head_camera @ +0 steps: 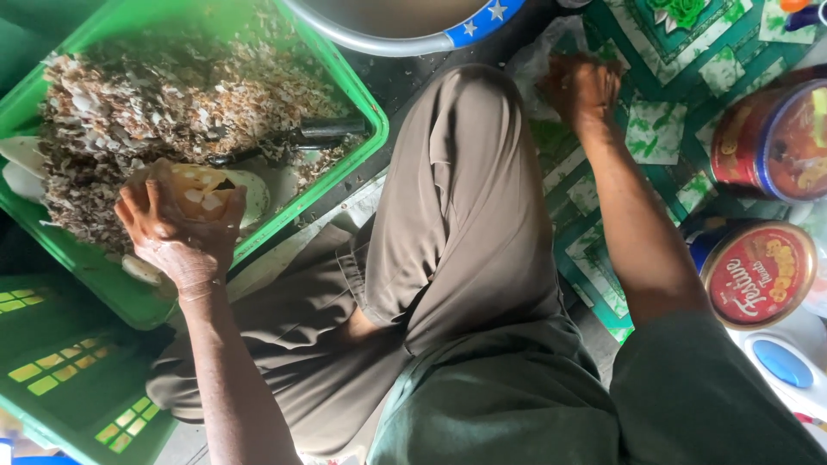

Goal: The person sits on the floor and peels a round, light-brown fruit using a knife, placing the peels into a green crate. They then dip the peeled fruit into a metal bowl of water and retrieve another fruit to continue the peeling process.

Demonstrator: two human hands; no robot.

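Single view only: head-worn camera, looks steeply down from above seated person's lap. Close range, arm's length. Bent knee (465,224) fills centre. Green crate (345,164) at upper left, patterned floor mat (663,129) at upper right. No second view, so no overlap.

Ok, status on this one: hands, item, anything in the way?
Left hand gripping pale round piece over green crate. Right hand down on patterned mat. Knife lying among peelings.
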